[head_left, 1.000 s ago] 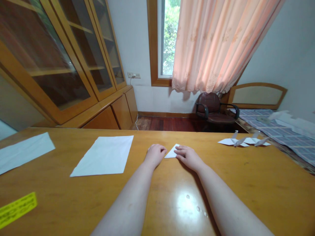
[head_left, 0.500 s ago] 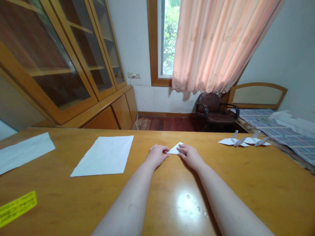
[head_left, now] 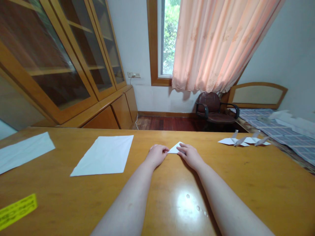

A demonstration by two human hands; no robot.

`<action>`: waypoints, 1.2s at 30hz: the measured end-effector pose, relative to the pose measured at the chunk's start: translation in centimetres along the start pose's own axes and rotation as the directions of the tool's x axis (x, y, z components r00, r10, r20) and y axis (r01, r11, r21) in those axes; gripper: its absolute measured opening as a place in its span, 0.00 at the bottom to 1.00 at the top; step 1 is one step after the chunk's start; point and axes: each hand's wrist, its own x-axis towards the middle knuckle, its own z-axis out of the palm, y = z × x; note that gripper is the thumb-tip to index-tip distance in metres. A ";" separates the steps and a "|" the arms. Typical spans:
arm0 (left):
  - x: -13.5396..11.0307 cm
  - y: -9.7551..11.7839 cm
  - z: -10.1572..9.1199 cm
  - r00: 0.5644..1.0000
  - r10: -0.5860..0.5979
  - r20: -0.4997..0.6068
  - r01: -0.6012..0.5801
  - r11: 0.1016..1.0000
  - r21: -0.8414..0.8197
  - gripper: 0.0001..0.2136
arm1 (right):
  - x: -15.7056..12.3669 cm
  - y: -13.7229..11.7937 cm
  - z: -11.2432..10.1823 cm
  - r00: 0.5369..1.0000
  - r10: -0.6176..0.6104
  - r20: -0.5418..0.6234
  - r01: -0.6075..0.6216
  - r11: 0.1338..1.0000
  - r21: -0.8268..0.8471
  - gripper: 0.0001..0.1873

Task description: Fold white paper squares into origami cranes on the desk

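Observation:
A small white folded paper (head_left: 174, 149), triangular in its visible part, lies on the wooden table between my two hands. My left hand (head_left: 157, 154) has thumb and fingertips closed at the paper's left corner. On the other side, my right hand (head_left: 190, 155) grips the right part of the paper, its fingers on top and covering that end. Farther right stand white folded paper cranes or birds (head_left: 243, 141), their raised points upright. To the left rests a flat white paper sheet (head_left: 105, 155) with slanted edges.
Another white paper strip (head_left: 26, 150) lies at the table's far left, with a yellow label (head_left: 18, 209) with dark writing in front of it. Beyond the wooden table (head_left: 246, 190) are a glass-door cabinet (head_left: 103, 98), an office chair (head_left: 214, 109) and a bed (head_left: 268, 121).
Almost everything holds still. The folded paper's left tip has shifted very slightly to the right; both hands keep their places on it.

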 end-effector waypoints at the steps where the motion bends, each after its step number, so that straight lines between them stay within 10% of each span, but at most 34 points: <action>1: 0.0 0.0 0.0 1.000 -0.001 0.000 0.001 1.000 -0.003 0.11 | 0.0 0.0 0.0 1.000 0.000 0.000 0.000 1.000 0.007 0.17; 13: -0.1 0.0 0.2 0.999 0.035 0.019 -0.035 0.999 -0.042 0.12 | 0.1 0.1 0.3 0.998 -0.052 -0.022 0.053 0.997 0.058 0.16; 23: -0.1 0.2 0.1 0.982 0.164 0.095 -0.160 0.986 -0.044 0.11 | 0.3 0.7 0.1 0.976 0.203 -0.082 -0.205 0.978 -0.021 0.17; 32: -0.7 0.9 -0.1 0.962 0.247 0.115 -0.226 0.960 -0.165 0.06 | 0.1 -0.7 -0.4 0.989 -0.122 0.083 0.094 0.954 0.285 0.16; 36: -0.7 0.7 0.1 0.953 0.266 0.144 -0.243 0.957 -0.161 0.12 | 0.1 -1.1 -0.4 0.995 -0.069 0.067 0.053 0.974 0.221 0.17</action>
